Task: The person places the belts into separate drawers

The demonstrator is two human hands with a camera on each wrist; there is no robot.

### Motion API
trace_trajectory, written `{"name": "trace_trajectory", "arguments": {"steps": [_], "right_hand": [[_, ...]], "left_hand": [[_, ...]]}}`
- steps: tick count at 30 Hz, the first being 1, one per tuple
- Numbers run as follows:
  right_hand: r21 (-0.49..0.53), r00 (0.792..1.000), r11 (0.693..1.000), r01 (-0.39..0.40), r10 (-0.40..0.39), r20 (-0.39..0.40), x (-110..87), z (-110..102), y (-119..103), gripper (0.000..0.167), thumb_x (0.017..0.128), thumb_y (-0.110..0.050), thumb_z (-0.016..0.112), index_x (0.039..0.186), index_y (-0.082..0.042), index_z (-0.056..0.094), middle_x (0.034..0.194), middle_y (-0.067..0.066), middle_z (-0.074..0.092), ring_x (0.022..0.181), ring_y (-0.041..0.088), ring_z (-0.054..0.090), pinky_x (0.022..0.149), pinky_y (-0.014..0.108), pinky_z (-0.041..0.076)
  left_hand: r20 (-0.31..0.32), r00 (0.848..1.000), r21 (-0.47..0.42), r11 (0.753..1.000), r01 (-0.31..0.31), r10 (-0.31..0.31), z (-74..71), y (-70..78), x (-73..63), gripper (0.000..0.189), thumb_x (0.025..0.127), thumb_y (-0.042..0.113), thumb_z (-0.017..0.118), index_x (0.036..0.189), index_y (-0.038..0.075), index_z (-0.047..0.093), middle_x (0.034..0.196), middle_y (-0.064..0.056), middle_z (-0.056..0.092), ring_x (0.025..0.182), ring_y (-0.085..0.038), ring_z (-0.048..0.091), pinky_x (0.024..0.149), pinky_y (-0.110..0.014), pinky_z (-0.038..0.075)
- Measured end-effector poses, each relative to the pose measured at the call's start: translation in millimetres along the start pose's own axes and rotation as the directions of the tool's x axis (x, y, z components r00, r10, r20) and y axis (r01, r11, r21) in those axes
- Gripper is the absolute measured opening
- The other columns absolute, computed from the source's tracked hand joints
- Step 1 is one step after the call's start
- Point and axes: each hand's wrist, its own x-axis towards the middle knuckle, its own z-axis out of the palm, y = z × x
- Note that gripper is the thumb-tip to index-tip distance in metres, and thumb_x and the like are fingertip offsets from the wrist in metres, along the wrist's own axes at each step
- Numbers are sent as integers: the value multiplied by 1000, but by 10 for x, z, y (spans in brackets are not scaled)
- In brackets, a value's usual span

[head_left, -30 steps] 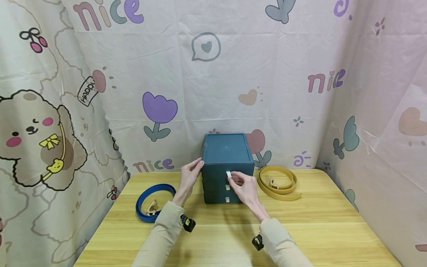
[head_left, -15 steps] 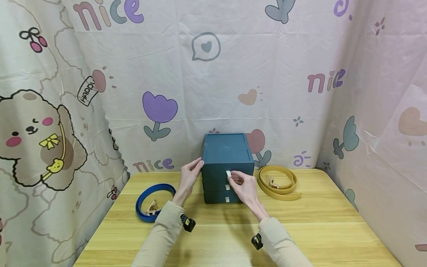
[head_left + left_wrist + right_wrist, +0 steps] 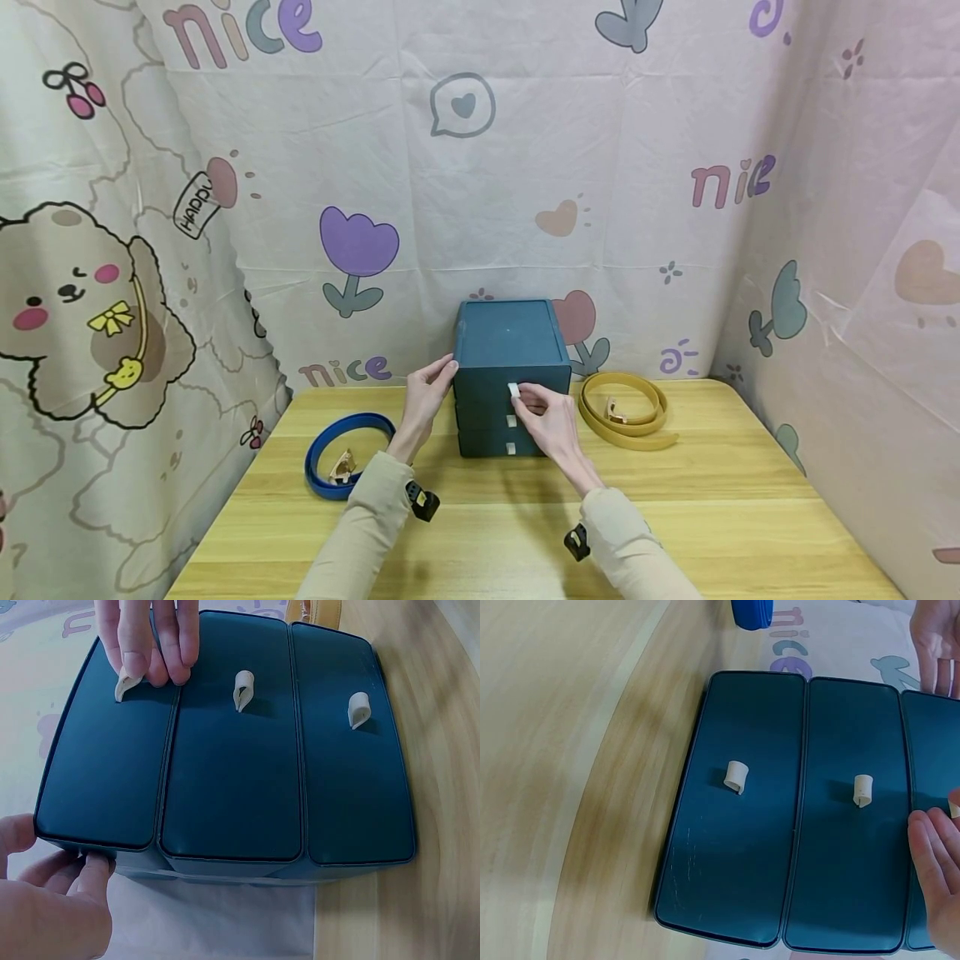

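A dark teal drawer box [image 3: 512,333] with three stacked drawers stands at the back of the table, all its drawers closed. Each drawer front carries a small white pull tab. My right hand [image 3: 551,421] pinches the top tab [image 3: 513,390] between thumb and fingers; the middle tab [image 3: 244,690] and the bottom tab [image 3: 359,710] hang untouched. At the box's upper left front corner, my left hand [image 3: 426,400] rests with its thumb near the front edge and its fingers along the side, steadying contact seen in the left wrist view.
A coiled blue belt [image 3: 313,454] with a gold buckle lies left of the box, close to the left forearm. To the right lies a coiled yellow belt [image 3: 658,410]. A printed curtain [image 3: 480,183] hangs right behind the wooden table [image 3: 735,500].
Almost nothing differs. Both hands keep their places on the box and the top tab, the right wrist shifting only very slightly.
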Motion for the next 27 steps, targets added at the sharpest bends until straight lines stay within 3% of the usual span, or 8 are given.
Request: {"name": "trace_trajectory", "arguments": {"steps": [10,17,21,27], "right_hand": [[23,1000,1000,-7,8,-9,-13,2,-6,16,84,-4,79,99,1,77,86,16,79,76,29,77,69,34,64],[26,999,999,-44,44,-9,-181,0,79,15,86,-15,80,95,-4,78,79,7,78,70,16,74,67,20,61],[-24,994,994,-110,110,25,-278,54,160,14,85,-19,81,88,-6,77,72,1,75,65,7,69,64,17,58],[-65,984,984,-168,172,55,-347,136,243,15,84,-22,82,84,-8,76,71,1,74,64,7,68,63,17,56]], "left_hand": [[1,1000,-2,1000,-4,4,-4,1,-3,44,103,18,57,143,-2,54,149,-23,51,141,-36,48,115,-43,41],[-3,1000,-1,1000,-9,9,0,-20,12,44,103,18,58,142,-1,55,148,-23,53,140,-35,50,114,-42,42],[-8,1000,2,1000,-8,8,-3,-8,4,44,103,18,58,142,-1,55,148,-23,53,140,-35,50,114,-43,42],[-4,1000,4,1000,-14,14,-7,-27,3,44,103,18,58,142,-1,55,149,-23,52,140,-36,49,114,-43,42]]}}
